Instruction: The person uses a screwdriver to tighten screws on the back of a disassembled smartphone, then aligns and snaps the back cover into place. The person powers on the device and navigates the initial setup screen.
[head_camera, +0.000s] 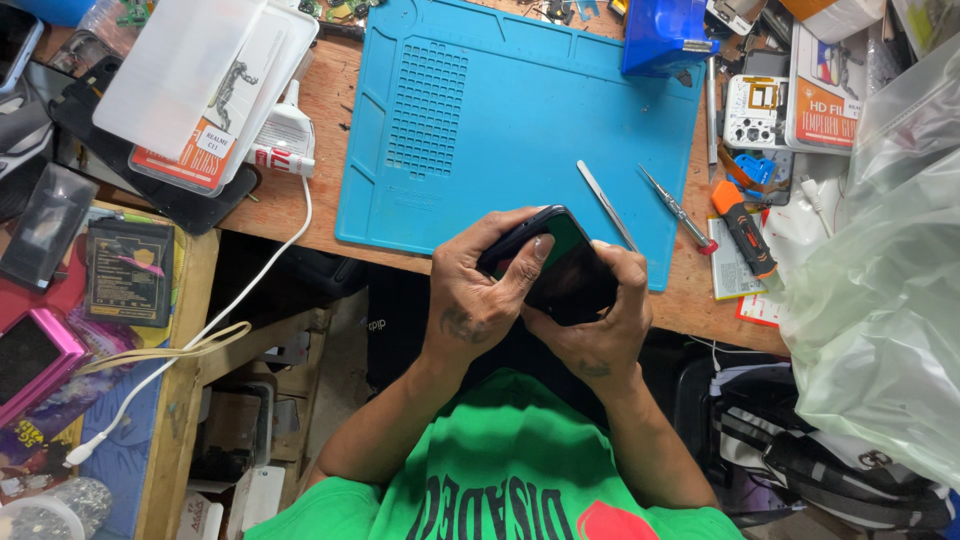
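Observation:
A dark smartphone (562, 272) with a black screen and a green glint near its top is held just below the front edge of the blue work mat (500, 110). My left hand (480, 290) grips the phone's left edge, thumb pressed on the screen. My right hand (600, 320) cups the phone from underneath and the right side. Both hands hover over my lap, above a green shirt (500, 470).
On the mat lie metal tweezers (605, 203) and a thin screwdriver (675, 210); an orange-handled tool (743, 228) rests to the right. A blue bin (665, 35), packaged parts, a white cable (220, 310), a pink phone (30, 355) and a big plastic bag (880, 280) crowd the surroundings.

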